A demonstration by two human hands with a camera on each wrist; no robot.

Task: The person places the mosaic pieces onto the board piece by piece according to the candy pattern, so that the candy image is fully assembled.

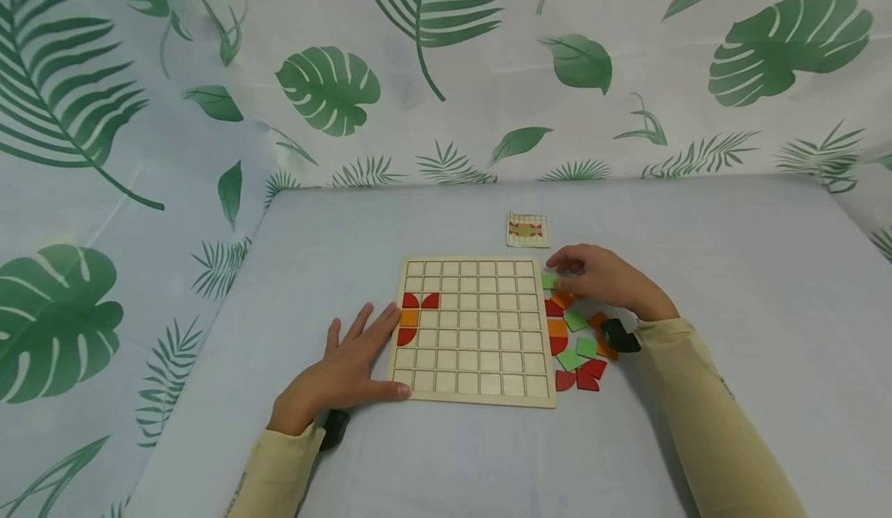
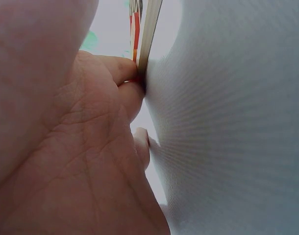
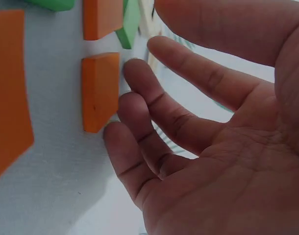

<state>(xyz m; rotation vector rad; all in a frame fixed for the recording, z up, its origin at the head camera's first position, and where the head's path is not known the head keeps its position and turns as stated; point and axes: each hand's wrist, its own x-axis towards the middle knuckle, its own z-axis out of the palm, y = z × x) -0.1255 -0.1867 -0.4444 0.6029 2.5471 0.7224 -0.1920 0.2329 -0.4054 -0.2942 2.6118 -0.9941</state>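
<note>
While the left hand [image 1: 348, 369] rests against the left edge of the wooden board [image 1: 481, 359], the right hand [image 1: 605, 276] is over the far end of the loose tiles [image 1: 585, 346] heaped along the board's right side. Step in hand, by my reading: choosing a tile. Board lies flat on the table [image 1: 348, 231]; toward its left edge, three red tiles [image 1: 430, 300] and an orange square [image 1: 408, 317] sit in the grid. Picture card [image 1: 527, 231] — beyond the far edge, toward the right. Next move seems to call for a pinch on one tile, clear of its neighbours.

Pose: left fingers spread, thumb out at the near left corner, probably steadying. Right arm reaches in from the near right, hand angled left; fingers loosely bent, nothing seen between them. Green tile [image 1: 549, 280] just by the fingertips — touching or not, can't tell.
</note>
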